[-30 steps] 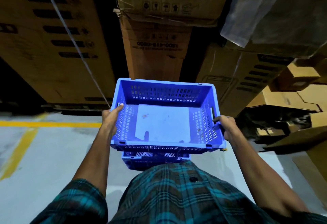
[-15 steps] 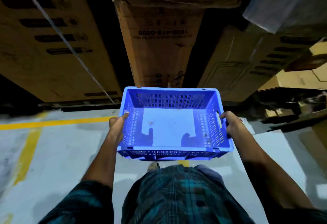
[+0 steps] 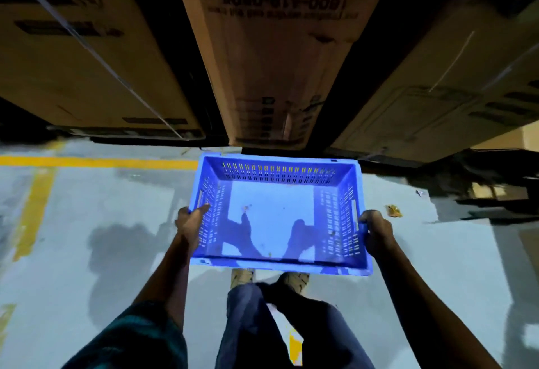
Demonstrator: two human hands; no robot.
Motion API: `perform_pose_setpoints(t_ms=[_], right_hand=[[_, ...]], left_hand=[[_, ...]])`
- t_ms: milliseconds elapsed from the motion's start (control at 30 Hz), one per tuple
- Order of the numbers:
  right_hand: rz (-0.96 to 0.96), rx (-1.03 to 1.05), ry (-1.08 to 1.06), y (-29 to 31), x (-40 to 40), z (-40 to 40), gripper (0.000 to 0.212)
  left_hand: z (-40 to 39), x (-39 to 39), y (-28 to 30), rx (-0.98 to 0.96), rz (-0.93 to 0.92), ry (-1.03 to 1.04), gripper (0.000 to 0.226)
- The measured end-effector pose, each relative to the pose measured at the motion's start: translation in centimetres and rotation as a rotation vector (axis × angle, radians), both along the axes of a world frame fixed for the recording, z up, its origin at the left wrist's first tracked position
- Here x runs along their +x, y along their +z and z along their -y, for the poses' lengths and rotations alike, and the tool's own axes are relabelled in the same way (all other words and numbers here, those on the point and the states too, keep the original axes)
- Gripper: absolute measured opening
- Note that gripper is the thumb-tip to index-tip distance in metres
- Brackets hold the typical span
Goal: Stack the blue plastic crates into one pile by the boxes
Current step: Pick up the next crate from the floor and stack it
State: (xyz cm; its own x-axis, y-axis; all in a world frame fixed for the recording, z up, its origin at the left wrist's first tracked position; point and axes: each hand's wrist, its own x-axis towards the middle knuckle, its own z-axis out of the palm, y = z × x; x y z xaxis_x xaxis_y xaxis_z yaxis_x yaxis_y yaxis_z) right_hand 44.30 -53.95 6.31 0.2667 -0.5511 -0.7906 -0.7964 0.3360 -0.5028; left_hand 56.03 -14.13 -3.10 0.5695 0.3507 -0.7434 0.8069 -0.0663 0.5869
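A blue plastic crate (image 3: 278, 217) with slotted walls and an empty pale floor hangs level in front of me, low over the grey concrete floor. My left hand (image 3: 191, 224) grips its left wall near the handle slot. My right hand (image 3: 376, 230) grips its right wall. The crate's far edge lies just short of the tall cardboard boxes (image 3: 271, 56). No other blue crate shows in this view.
Three big cardboard boxes stand side by side ahead, with dark gaps between them. Yellow floor lines (image 3: 96, 162) run left of the crate. My shoes (image 3: 293, 279) and trouser legs are below it. Small litter (image 3: 393, 210) lies on the right; dark clutter (image 3: 495, 187) sits beyond.
The crate has gone down and forward toward the floor by the boxes, both hands still on it. My head has tipped down; the second crate seen a second ago is out of sight.
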Motion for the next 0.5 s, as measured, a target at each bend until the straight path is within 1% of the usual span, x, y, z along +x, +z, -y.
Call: perform_pose_setpoints(t_ms=[67,100,133,200,233,333,400,433,500], right_hand=[[-0.007,0.007,-0.027,-2.7,1.3,0.7,0.016],[0.001,-0.001,-0.053,-4.0,2.0,0.9,0.012],[0.001,-0.025,-0.066,-5.0,2.6,1.0,0.007],[0.029,-0.058,-0.139,-8.0,3.1,1.5,0.022],[0.034,-0.071,-0.176,-9.4,3.3,1.9,0.027],[0.063,-0.096,-0.192,-12.2,4.8,2.8,0.019],[0.055,-0.134,-0.158,-13.7,5.3,3.5,0.029],[0.044,-0.141,-0.114,-14.4,5.1,3.9,0.032],[0.047,-0.167,0.001,-15.5,4.4,4.5,0.031]], left_hand=[[0.8,0.8,-1.6,-0.058,-0.016,0.008,0.043],[0.9,1.3,-2.5,-0.081,-0.024,0.018,0.041],[0.9,1.8,-3.4,-0.095,-0.023,0.027,0.044],[1.2,2.6,-5.3,-0.092,0.021,0.043,0.059],[1.5,3.0,-5.9,-0.08,0.059,0.038,0.061],[2.4,4.8,-6.5,-0.05,0.128,0.001,0.054],[2.4,5.8,-6.1,-0.1,0.145,-0.03,0.053],[2.3,6.0,-5.6,-0.102,0.145,-0.048,0.046],[2.4,5.7,-4.8,-0.076,0.151,-0.101,0.019]])
